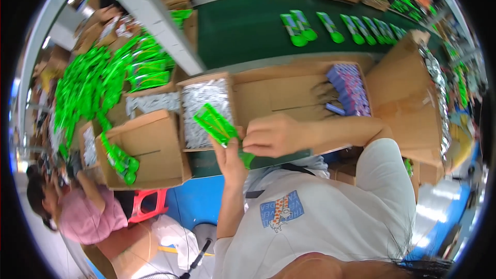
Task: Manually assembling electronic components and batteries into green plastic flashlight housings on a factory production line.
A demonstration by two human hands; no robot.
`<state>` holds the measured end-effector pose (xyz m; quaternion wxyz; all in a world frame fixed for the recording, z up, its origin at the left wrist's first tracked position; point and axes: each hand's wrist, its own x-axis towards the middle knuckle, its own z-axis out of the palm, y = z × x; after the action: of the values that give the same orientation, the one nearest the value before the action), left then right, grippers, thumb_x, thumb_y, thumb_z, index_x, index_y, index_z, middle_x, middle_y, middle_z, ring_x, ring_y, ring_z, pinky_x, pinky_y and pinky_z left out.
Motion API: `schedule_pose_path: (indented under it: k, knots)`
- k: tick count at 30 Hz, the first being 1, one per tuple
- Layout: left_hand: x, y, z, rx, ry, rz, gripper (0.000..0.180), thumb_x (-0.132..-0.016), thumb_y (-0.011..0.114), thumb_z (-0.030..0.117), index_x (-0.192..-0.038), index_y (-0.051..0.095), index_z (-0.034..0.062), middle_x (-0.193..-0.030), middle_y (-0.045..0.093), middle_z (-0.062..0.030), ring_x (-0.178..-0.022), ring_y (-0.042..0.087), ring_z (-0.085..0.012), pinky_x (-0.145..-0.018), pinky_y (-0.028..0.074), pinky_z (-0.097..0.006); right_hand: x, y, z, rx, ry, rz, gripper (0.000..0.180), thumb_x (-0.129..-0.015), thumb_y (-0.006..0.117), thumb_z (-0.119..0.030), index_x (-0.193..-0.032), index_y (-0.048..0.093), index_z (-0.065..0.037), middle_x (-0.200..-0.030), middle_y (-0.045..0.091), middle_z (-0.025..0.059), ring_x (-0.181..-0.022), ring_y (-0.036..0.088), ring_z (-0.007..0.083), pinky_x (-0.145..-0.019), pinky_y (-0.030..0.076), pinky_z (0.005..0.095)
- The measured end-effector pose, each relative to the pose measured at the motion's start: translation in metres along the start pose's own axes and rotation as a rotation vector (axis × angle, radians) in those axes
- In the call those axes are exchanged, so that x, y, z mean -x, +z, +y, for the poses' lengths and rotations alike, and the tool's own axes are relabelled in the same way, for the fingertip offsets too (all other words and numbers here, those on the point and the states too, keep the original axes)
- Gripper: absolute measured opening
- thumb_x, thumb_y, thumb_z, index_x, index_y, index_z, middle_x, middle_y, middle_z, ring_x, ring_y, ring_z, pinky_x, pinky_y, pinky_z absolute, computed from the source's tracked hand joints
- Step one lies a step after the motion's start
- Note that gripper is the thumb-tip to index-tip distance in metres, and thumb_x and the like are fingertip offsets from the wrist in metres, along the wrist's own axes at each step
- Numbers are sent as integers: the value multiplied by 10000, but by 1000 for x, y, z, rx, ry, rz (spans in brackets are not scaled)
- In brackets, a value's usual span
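My left hand [230, 161] holds a flat, bright green plastic packet [215, 124] with yellow lines on it, tilted over a box of small whitish pieces [206, 104]. The packet's lower part goes down behind my fingers, and a bit of green shows below them. Close beside it, my right hand [275, 135] is closed with its fingers curled together at the packet's lower end. Whether something small sits in those fingers is hidden and slightly blurred.
An open cardboard box [150, 150] at left has a few green packets [121, 163]. Purple-pink pieces [350, 90] fill one end of a long carton [279, 90]. Across the green conveyor [237, 26] lie several green packets [330, 27]. A metal post [155, 20] rises left; a co-worker [88, 212] sits nearby.
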<state>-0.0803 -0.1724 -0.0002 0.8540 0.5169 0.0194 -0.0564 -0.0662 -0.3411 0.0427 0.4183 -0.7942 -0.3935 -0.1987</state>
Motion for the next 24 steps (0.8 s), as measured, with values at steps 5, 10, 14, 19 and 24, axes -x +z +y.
schedule_pose_path:
  k: [5, 10, 14, 19, 24]
  knots:
    - [12, 10, 8, 3, -40, -266, 435, -949, 409, 16, -1350, 285, 130, -1004, 487, -93, -730, 509, -167, -699, 483, -369, 107, -115, 61, 796, 780, -827, 310, -697, 758, -372, -848, 702, -108, -890, 670, 99, -995, 611, 271, -737, 522, 388]
    - [24, 24, -4, -10, -97, -408, 416, -949, 425, 14, -1334, 293, 103, -1000, 494, -89, -735, 515, -157, -692, 485, -356, 141, -130, 51, 967, 594, -1023, 401, -596, 806, -391, -841, 709, -88, -877, 677, 27, -1031, 572, 223, -763, 463, 390]
    - [34, 26, -14, -11, -172, -431, 361, -933, 425, -3, -1262, 302, 81, -983, 504, -99, -713, 530, -159, -671, 494, -339, 120, -116, 47, 379, 605, -570, 278, -665, 718, -192, -918, 665, -91, -955, 624, 102, -733, 605, 313, -621, 504, 419]
    - [30, 34, -20, -11, -335, -498, 490, -933, 421, -11, -1361, 225, 125, -967, 496, -107, -707, 538, -158, -659, 501, -324, 36, -80, -2, 593, -88, -340, 440, -740, 615, -104, -1178, 615, -74, -1173, 567, 56, -957, 577, 229, -756, 520, 311]
    - [19, 30, -16, 26, -348, -391, 431, -944, 413, -1, -1329, 250, 106, -946, 502, -100, -707, 544, -155, -637, 505, -310, 22, -43, 8, 666, -381, -290, 464, -718, 647, -190, -1128, 614, 24, -1142, 609, 126, -1001, 615, 247, -778, 545, 319]
